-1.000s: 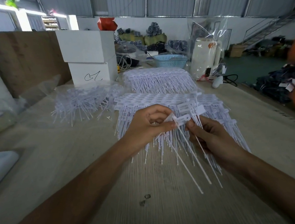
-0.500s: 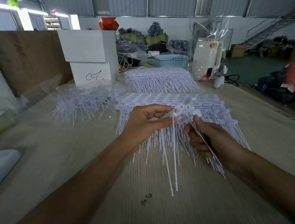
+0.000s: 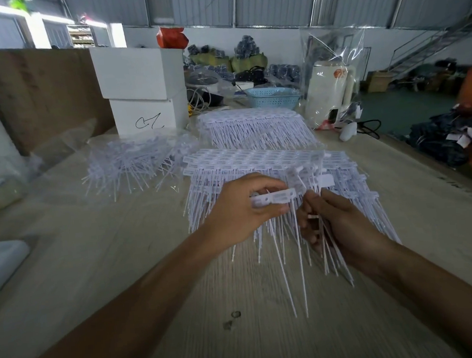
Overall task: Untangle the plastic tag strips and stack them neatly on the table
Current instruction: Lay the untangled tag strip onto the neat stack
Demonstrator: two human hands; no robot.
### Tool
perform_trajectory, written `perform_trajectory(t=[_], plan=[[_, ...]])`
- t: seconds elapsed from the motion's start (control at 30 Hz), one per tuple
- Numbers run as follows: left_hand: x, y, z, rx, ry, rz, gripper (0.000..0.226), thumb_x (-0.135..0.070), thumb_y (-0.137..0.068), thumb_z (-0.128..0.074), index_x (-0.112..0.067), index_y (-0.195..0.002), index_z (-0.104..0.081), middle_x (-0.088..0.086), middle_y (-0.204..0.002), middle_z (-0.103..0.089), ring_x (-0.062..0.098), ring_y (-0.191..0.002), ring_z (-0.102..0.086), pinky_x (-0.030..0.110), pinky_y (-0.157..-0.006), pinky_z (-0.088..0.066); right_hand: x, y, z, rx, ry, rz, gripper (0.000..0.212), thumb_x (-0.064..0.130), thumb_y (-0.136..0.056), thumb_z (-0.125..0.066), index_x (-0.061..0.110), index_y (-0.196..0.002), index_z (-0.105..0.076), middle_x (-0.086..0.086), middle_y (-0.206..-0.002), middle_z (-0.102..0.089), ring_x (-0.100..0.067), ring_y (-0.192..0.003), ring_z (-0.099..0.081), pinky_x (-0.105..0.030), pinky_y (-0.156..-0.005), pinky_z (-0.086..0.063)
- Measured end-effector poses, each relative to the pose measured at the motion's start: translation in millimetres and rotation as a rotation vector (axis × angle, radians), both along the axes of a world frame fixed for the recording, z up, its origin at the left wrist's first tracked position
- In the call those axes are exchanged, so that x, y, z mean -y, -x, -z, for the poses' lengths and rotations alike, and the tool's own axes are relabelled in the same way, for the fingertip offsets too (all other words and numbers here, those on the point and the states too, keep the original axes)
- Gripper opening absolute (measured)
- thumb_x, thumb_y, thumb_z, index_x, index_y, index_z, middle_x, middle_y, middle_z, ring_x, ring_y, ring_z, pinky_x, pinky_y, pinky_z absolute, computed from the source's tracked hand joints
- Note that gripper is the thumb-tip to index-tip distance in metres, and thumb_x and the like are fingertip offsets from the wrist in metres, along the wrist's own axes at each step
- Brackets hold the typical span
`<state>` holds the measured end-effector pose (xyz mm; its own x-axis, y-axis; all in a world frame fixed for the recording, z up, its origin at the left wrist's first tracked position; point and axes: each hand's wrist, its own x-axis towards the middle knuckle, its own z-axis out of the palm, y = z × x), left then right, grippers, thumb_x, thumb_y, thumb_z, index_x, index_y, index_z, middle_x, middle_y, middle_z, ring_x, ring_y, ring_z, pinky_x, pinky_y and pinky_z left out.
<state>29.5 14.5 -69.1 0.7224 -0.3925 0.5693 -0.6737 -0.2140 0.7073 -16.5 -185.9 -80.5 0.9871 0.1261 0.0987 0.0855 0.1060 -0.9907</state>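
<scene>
left hand (image 3: pixel 240 209) pinches a white tag strip (image 3: pixel 276 197) by its flat head, right hand (image 3: pixel 342 221) grips a bundle of strips (image 3: pixel 329 245) above the worktop (image 3: pixel 123 272)

Two hands work over the tabletop (image 3: pixel 95 274): the left hand (image 3: pixel 241 209) and the right hand (image 3: pixel 343 224). Two neat stacks of tag strips lie flat, the near stack (image 3: pixel 256 160) and the far stack (image 3: pixel 253 126), plus one tangled heap (image 3: pixel 132 164) in clear plastic; the single strips are too many to count. Two white boxes (image 3: pixel 143 87) sit one on the other. One blue basket (image 3: pixel 273 98) and one white jug (image 3: pixel 327 92) stand behind.
</scene>
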Motion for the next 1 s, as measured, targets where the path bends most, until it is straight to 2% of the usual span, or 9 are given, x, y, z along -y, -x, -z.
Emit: perform_trajectory(t=[0.13,0.3,0.43,0.5,0.57,0.63,0.77,0.87,1.0], plan=[[7,4,6,0.028,-0.017,-0.017,0.042,-0.023,-0.072,-0.088,-0.015,-0.107,-0.067,-0.008,-0.095,-0.070,-0.002,-0.090,-0.063,0.009,-0.080,-0.044,1,0,1,-0.025,0.097,-0.016,0.035,0.043,-0.097,-0.057,0.018,-0.073,-0.053,-0.003,-0.061,-0.042,-0.013,-0.043,-0.032,-0.020,-0.040,-0.026],[14,5,13,0.072,-0.069,-0.067,0.038,-0.029,-0.077,-0.086,-0.015,-0.101,-0.060,-0.005,-0.093,-0.067,0.008,-0.090,-0.064,0.031,-0.080,-0.052,2,2,-3,-0.062,0.134,-0.006,0.040,0.051,-0.091,-0.062,0.020,-0.069,-0.049,0.003,-0.059,-0.028,-0.011,-0.046,-0.022,-0.019,-0.041,-0.022],[12,6,11,0.144,-0.115,-0.035,0.031,-0.033,-0.090,-0.072,-0.018,-0.113,-0.057,-0.003,-0.103,-0.067,0.008,-0.094,-0.064,0.035,-0.079,-0.055,0,4,-6,-0.050,0.113,0.030,0.031,0.040,-0.091,-0.066,0.012,-0.085,-0.052,0.001,-0.060,-0.024,-0.011,-0.045,-0.022,-0.019,-0.039,-0.022],[6,3,12,0.214,-0.221,-0.071,0.030,-0.035,-0.096,-0.062,-0.021,-0.122,-0.053,0.000,-0.108,-0.065,0.012,-0.089,-0.062,0.040,-0.073,-0.055,2,3,-8,-0.069,0.046,0.042,0.030,0.036,-0.093,-0.064,0.013,-0.080,-0.048,0.003,-0.059,-0.022,-0.010,-0.043,-0.020,-0.019,-0.039,-0.019],[2,0,14,0.247,-0.325,-0.130,0.034,-0.035,-0.097,-0.060,-0.024,-0.128,-0.051,0.001,-0.112,-0.062,0.011,-0.084,-0.056,0.041,-0.072,-0.054,4,3,-9,-0.096,-0.017,0.051,0.031,0.033,-0.095,-0.063,0.019,-0.072,-0.047,0.005,-0.059,-0.021,-0.009,-0.042,-0.018,-0.018,-0.038,-0.018],[-1,-1,15,0.294,-0.359,-0.162,0.035,-0.033,-0.096,-0.063,-0.021,-0.128,-0.057,0.001,-0.110,-0.063,0.008,-0.082,-0.050,0.040,-0.071,-0.054,4,3,-8,-0.101,-0.033,0.042,0.030,0.032,-0.096,-0.061,0.020,-0.072,-0.049,0.005,-0.058,-0.022,-0.009,-0.042,-0.019,-0.018,-0.038,-0.017],[-1,-3,14,0.455,-0.343,-0.187,0.026,-0.027,-0.098,-0.059,-0.011,-0.116,-0.068,0.002,-0.101,-0.070,0.019,-0.090,-0.061,0.038,-0.067,-0.053,3,3,-7,-0.072,-0.003,0.001,0.029,0.032,-0.099,-0.058,0.017,-0.075,-0.055,0.005,-0.058,-0.025,-0.008,-0.043,-0.020,-0.019,-0.038,-0.017],[1,-4,15,0.389,-0.321,-0.134,0.026,-0.026,-0.101,-0.052,-0.010,-0.110,-0.069,0.002,-0.097,-0.071,0.021,-0.088,-0.063,0.041,-0.072,-0.053,4,4,-8,-0.031,0.057,-0.007,0.030,0.032,-0.100,-0.056,0.010,-0.080,-0.049,0.002,-0.060,-0.024,-0.010,-0.045,-0.021,-0.021,-0.039,-0.019],[4,-5,19,0.125,-0.215,-0.034,0.023,-0.020,-0.102,-0.054,-0.006,-0.099,-0.071,0.004,-0.085,-0.072,0.021,-0.074,-0.067,0.042,-0.070,-0.055,4,5,-7,0.008,0.110,-0.024,0.030,0.031,-0.101,-0.053,0.010,-0.081,-0.045,-0.001,-0.061,-0.025,-0.011,-0.047,-0.022,-0.022,-0.040,-0.021]])
